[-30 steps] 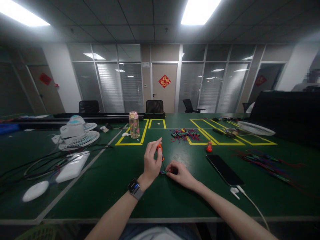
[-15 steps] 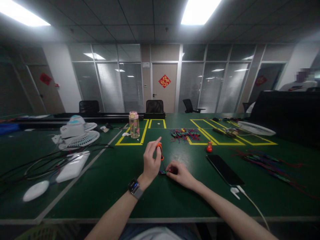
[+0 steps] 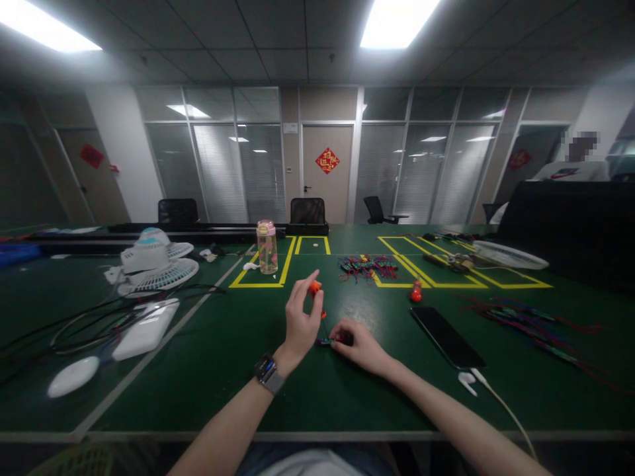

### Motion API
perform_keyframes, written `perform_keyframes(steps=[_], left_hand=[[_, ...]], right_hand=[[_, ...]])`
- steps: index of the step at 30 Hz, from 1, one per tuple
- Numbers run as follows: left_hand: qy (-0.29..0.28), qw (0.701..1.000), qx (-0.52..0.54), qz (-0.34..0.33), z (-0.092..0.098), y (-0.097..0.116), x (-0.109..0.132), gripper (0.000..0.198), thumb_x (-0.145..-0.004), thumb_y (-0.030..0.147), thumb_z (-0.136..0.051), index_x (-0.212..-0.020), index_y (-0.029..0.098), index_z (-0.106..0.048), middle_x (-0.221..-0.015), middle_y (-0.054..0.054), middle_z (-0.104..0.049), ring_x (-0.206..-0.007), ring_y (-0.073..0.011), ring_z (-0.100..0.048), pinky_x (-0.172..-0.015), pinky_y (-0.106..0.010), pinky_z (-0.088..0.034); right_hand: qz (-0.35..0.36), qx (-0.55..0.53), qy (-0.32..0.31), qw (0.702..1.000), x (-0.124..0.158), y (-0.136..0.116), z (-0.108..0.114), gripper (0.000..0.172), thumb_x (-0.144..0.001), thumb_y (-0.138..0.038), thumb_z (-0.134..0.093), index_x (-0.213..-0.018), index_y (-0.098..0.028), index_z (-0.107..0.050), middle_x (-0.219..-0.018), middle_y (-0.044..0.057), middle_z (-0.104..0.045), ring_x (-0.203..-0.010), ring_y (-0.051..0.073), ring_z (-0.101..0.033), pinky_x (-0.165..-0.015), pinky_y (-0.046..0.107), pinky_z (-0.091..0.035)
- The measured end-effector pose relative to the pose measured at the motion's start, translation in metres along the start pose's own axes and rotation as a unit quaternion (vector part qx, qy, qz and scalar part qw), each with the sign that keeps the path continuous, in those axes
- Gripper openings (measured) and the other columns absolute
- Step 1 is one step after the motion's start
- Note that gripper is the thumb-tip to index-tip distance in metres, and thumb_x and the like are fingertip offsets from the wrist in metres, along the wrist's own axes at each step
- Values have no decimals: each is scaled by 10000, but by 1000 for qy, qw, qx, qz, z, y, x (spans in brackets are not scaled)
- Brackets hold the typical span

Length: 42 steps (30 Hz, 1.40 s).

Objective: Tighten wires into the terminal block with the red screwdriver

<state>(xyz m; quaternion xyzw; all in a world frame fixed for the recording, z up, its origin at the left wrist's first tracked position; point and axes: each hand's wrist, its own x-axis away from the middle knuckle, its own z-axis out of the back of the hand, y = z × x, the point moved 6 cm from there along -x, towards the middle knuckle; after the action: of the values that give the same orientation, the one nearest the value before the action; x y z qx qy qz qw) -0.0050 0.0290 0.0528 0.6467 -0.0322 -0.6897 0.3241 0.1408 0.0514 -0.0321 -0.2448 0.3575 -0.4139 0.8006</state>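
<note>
Small green circuit board (image 3: 323, 342), right hand (image 3: 360, 345) pinching it, left hand (image 3: 300, 318) gripping an orange-handled tool (image 3: 315, 288); yellow-taped green counter (image 3: 347, 403) beneath, glass partitions (image 3: 262, 172) far behind!

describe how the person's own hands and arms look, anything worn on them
The left hand and right hand are ungloved, and no sleeve shows on either forearm. The left wrist wears a watch with a squarish dark screen, lit partly blue, and a grey strap. The right wrist is bare.
</note>
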Motion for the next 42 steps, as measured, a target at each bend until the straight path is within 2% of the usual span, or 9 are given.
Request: perform_keyframes(steps=[4, 11, 14, 18, 25, 28, 32, 38, 42], left_hand=[[6, 1000, -22, -8, 2, 3, -1, 205, -898, 263, -591, -1090, 224, -651, -926, -28, -544, -877, -161, -563, -813, -299, -490], [-12, 1000, 9, 4, 1, 1, 1, 359, -983, 204, -371, -1286, 228, -562, -1094, -67, -568, -1013, -165, -572, -874, -289, -480], [9, 1000, -9, -8, 2, 3, 1, 304, -963, 211, -452, -1231, 219, -594, -1005, -50, -580, -942, -155, -579, -841, -283, -484], [37, 998, -41, -27, 5, 6, 0, 196, -904, 263, -585, -1074, 220, -673, -919, -26, -521, -853, -145, -563, -773, -267, -495], [7, 1000, -21, -9, 4, 2, 3, 362, -981, 215, -364, -1275, 220, -574, -1085, -75, -557, -996, -171, -577, -839, -291, -496], [23, 999, -26, -12, 5, 2, 2, 307, -971, 208, -402, -1195, 204, -611, -1041, -71, -586, -987, -177, -583, -851, -307, -495], [42, 998, -53, -19, 6, 5, 1, 191, -927, 251, -531, -1051, 212, -670, -949, -42, -533, -912, -168, -572, -809, -297, -502], [4, 999, -33, -17, 3, 4, 1, 353, -976, 222, -392, -1274, 226, -583, -1068, -71, -556, -980, -171, -578, -845, -305, -496], [0, 1000, -24, -17, 1, 2, 2, 342, -977, 200, -388, -1265, 210, -572, -1044, -74, -601, -985, -177, -582, -867, -318, -490]], right_hand=[[1, -1, -1, 1000, 0, 1, 0, 138, -712, -44, -628, -788, -158, -648, -760, 11, -608, -700, 150, -550, -653, 249, -432], [0, -7, -1, 1000, -1, 2, -2, 126, -718, -41, -623, -789, -142, -647, -760, 19, -607, -709, 152, -554, -662, 252, -431], [1, -9, -1, 1000, 0, 3, -2, 132, -717, -47, -626, -799, -148, -648, -758, 12, -606, -704, 148, -553, -663, 250, -435], [3, -5, 1, 1000, 0, 2, -1, 135, -711, -45, -632, -787, -155, -646, -757, 8, -607, -702, 146, -551, -665, 250, -436], [4, -3, -1, 1000, 0, 0, 0, 127, -722, -60, -637, -802, -158, -650, -754, 6, -600, -702, 147, -545, -656, 247, -427], [4, -2, 1, 1000, 0, 1, 0, 131, -715, -60, -645, -798, -162, -654, -754, 3, -604, -700, 146, -546, -657, 247, -427], [3, -1, 0, 1000, 0, 3, -1, 133, -709, -53, -639, -785, -161, -650, -752, 1, -603, -700, 147, -548, -653, 246, -429], [5, -4, 3, 1000, 0, 3, -1, 118, -718, -59, -631, -786, -154, -649, -749, 7, -602, -692, 148, -546, -649, 249, -427], [7, -6, 1, 1000, 0, 4, -2, 125, -717, -63, -633, -795, -158, -652, -753, 6, -605, -696, 148, -549, -645, 247, -426]])
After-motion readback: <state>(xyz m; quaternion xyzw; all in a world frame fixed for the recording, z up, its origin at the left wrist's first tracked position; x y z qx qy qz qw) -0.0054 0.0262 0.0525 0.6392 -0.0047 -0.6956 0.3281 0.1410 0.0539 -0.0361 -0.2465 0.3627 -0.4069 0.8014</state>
